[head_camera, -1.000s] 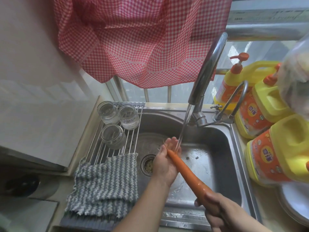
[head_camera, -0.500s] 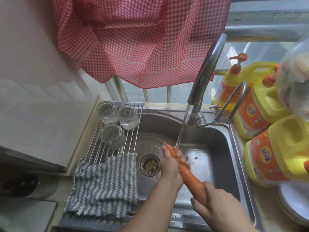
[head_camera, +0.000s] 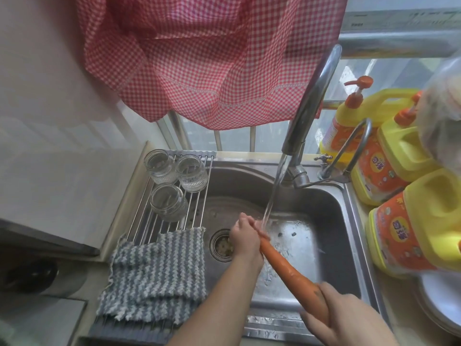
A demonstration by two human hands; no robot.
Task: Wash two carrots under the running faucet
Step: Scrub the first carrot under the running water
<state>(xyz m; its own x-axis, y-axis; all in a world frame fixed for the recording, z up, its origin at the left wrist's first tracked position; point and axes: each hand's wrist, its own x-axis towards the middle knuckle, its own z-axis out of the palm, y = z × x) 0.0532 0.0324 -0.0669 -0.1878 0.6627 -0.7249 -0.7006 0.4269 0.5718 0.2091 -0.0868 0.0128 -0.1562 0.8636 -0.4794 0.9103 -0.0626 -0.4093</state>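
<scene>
Left hand (head_camera: 245,237) and right hand (head_camera: 341,314) reach forward, fingers curled in grips.

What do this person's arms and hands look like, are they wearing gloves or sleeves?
No gloves and no sleeves show: both forearms are bare as far as the picture reaches. The left hand and right hand are bare too, with no ring, watch or bracelet that I can see. The right hand is slightly blurred, so small details there could be missed.
</scene>
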